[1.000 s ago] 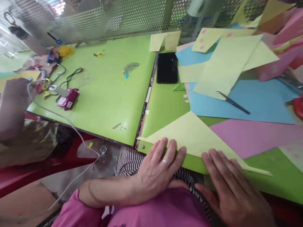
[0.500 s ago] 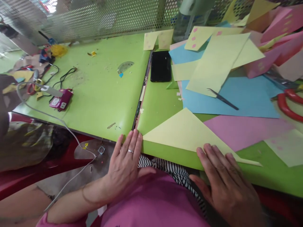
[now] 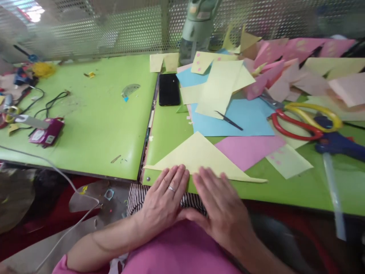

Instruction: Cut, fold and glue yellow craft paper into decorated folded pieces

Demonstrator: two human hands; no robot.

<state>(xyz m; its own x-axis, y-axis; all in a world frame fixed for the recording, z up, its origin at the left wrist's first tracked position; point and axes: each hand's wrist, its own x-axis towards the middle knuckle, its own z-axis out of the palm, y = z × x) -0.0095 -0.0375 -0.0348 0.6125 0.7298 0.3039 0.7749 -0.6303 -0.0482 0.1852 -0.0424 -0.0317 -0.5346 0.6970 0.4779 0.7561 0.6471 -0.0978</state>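
A pale yellow paper, folded into a wide triangle, lies on the green table with its long edge along the table's front edge. Flat on that lower edge, left of the middle, rests my left hand, a ring on one finger and the fingers stretched out. My right hand is close beside it, fingers extended and slightly blurred, over the same edge. Neither hand grips anything. The thumbs are near each other below the paper.
Behind the triangle are a black phone, blue paper, tweezers and a bottle. Scissors and a blue tool lie to the right. A purple device sits at the left.
My hands have come together at the triangle's middle; the left was at its left tip, the right farther right. The view has shifted right, showing more of the scissors and the blue tool.
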